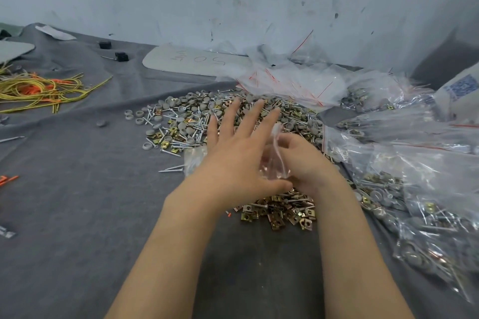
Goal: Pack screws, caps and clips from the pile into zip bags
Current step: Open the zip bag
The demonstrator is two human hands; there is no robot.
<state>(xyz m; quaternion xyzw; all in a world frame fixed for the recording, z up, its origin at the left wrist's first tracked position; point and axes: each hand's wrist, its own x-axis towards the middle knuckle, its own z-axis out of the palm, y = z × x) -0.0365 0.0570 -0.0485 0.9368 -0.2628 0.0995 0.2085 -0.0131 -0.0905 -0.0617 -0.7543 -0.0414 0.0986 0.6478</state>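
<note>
A pile of screws, grey caps and brass clips point(186, 122) lies on the grey cloth, with a smaller heap of brass clips point(282, 211) nearer me. My right hand point(303, 163) grips a small clear zip bag point(274, 160) over the pile's near edge. My left hand point(233, 147) is spread flat with straight fingers above the pile, its palm against the bag's left side. What the bag holds is hidden by my hands.
Filled zip bags point(414, 189) are heaped at the right, and empty red-striped bags point(293, 80) lie behind the pile. Yellow and orange cords point(39, 90) sit at the left. A grey plate with writing point(197, 61) and two small black parts point(121, 56) lie near the wall.
</note>
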